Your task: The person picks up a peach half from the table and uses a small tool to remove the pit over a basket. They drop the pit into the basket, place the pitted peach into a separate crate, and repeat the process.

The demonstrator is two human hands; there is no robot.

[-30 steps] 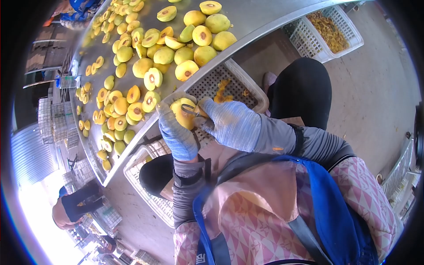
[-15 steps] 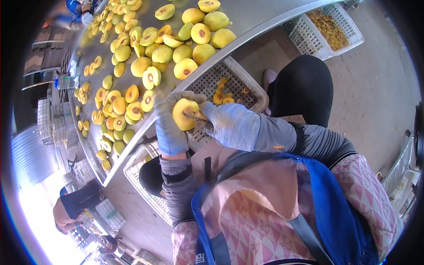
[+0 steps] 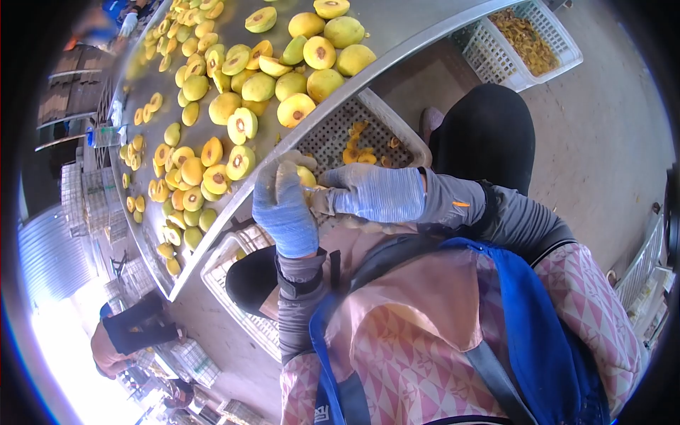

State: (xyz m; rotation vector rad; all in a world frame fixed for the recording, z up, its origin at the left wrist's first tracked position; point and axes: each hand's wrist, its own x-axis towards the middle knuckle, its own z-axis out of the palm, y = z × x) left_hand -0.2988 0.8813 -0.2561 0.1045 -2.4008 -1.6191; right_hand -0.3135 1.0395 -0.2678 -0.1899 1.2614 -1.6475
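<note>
My left hand (image 3: 285, 205), in a blue-grey work glove, is closed around a yellow peach half (image 3: 306, 177). Most of the fruit is hidden behind the glove's fingers. My right hand (image 3: 379, 193), gloved the same way, is closed and pressed up against the fruit from the right. A thin metal tool was visible in it a moment before; the fingers now cover it. Both hands are just off the edge of the metal table (image 3: 397, 46), above a perforated crate (image 3: 405, 131) with some yellow scraps in it.
Many halved peaches (image 3: 258, 86) lie on the table. A white crate of brown-yellow scraps (image 3: 528, 46) stands at upper right, another white crate (image 3: 234, 283) below the table's left corner. A co-worker's gloved hand (image 3: 129, 25) shows at top left; another person (image 3: 124, 333) bends at lower left.
My left hand has turned, so its back now hides most of the peach half and its cut face. My right hand has rotated, and the metal tool is out of sight.
</note>
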